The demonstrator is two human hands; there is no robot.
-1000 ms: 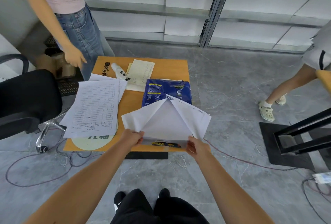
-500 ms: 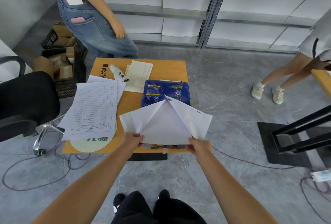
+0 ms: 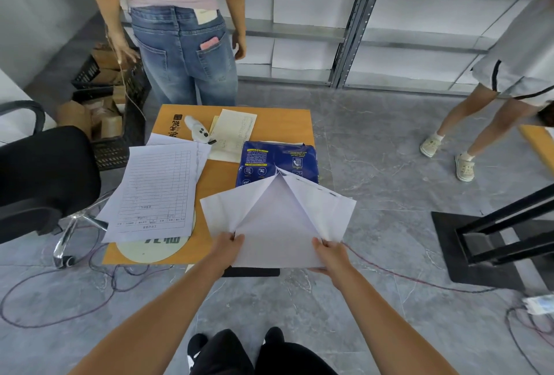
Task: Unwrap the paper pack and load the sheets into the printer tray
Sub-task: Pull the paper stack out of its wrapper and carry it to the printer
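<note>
A blue paper pack (image 3: 277, 162) lies on the small orange table (image 3: 284, 123). Its near end is open: two white wrapper flaps (image 3: 317, 206) are spread left and right, and the white sheets (image 3: 275, 233) show between them, reaching past the table's near edge. My left hand (image 3: 224, 247) pinches the near left corner of the sheets and flap. My right hand (image 3: 329, 256) grips the near right corner, fingers under the stack. No printer is in view.
Lined forms (image 3: 156, 191), a cream sheet (image 3: 233, 135) and a small white device (image 3: 196, 132) lie on the table's left and back. A black chair (image 3: 39, 176) stands at left. One person stands behind the table (image 3: 180, 45), another at right (image 3: 479, 111). Cables run across the floor (image 3: 90, 290).
The white sheets have slid toward me out of the wrapper, now covering the pack's near label. The person behind the table has turned and stepped to the table's far edge.
</note>
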